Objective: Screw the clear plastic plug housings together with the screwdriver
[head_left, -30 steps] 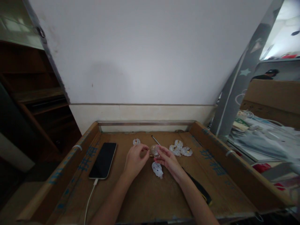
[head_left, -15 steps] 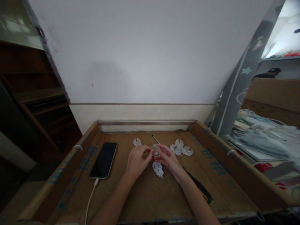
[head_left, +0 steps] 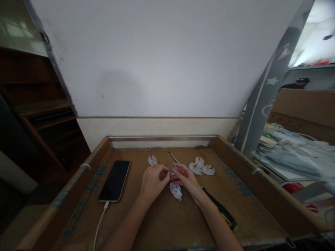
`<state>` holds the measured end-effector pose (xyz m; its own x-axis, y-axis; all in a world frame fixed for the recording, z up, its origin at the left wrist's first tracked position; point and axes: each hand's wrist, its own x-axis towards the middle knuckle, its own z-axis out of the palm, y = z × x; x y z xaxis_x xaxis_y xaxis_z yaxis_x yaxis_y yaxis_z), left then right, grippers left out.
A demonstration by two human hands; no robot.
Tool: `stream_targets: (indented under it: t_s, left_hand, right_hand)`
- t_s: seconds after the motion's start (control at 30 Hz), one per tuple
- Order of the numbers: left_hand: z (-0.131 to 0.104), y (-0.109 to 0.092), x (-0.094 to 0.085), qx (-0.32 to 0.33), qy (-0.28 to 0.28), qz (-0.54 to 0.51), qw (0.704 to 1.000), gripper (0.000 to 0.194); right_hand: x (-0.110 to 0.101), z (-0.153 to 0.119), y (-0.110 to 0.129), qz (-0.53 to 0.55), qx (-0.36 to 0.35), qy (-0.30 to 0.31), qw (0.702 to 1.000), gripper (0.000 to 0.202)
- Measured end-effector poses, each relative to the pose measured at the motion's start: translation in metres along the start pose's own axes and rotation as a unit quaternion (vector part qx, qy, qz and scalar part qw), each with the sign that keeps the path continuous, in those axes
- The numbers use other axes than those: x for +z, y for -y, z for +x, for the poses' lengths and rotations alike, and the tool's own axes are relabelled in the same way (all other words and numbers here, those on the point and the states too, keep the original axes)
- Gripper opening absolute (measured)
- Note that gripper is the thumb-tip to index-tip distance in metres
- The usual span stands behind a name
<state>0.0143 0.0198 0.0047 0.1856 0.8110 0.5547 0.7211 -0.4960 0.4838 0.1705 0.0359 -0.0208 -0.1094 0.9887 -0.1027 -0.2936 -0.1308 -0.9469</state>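
A clear plastic plug piece with small metal parts (head_left: 172,170) is held up between my two hands, partly covered by fingers. The fingertips of my left hand (head_left: 155,178) pinch its left side. Gripping the right side is my right hand (head_left: 187,179), thumb and fingers closed around the edge. Just below them a whitish plastic plug cover with holes (head_left: 175,191) lies on the cardboard. A similar clear piece with a brass pin (head_left: 152,160) rests beyond my left hand. Beneath my right hand and forearm runs a screwdriver with a black and yellow handle (head_left: 222,211), its middle hidden.
Several clear plug pieces with brass pins (head_left: 195,168) lie clustered at the right. On the left is a black-screened phone (head_left: 114,181) with a white cable (head_left: 98,223). Raised cardboard sides (head_left: 251,181) border the work surface. Farther right, a person (head_left: 299,83) is partly visible behind a box.
The held plug piece has tilted and turned slightly between my fingers, and my right fingers cover it from a somewhat different angle. The view has shifted a little; the other things lie unmoved.
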Motion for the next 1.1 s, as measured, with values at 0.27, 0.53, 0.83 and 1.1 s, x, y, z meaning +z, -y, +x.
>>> stream_targets:
  t_s: [0.27,0.53,0.83,1.1]
  left_hand:
    - [0.000,0.010,0.011,-0.040,0.005,-0.123,0.992,0.012]
    - [-0.002,0.011,0.003,-0.009,0.042,0.025,0.999,0.014]
    - [-0.002,0.009,0.013,-0.018,0.115,0.081,0.990,0.010]
    - [-0.002,0.009,0.013,-0.013,0.114,0.058,0.992,0.006]
  right_hand:
    - [-0.002,-0.001,0.005,0.015,0.009,-0.020,1.000,0.059]
    - [-0.012,0.002,0.007,0.085,-0.002,-0.085,0.993,0.056]
    - [-0.009,0.001,0.009,0.131,0.003,-0.066,0.989,0.055]
    - [-0.009,-0.001,0.012,0.112,0.021,-0.035,0.993,0.052]
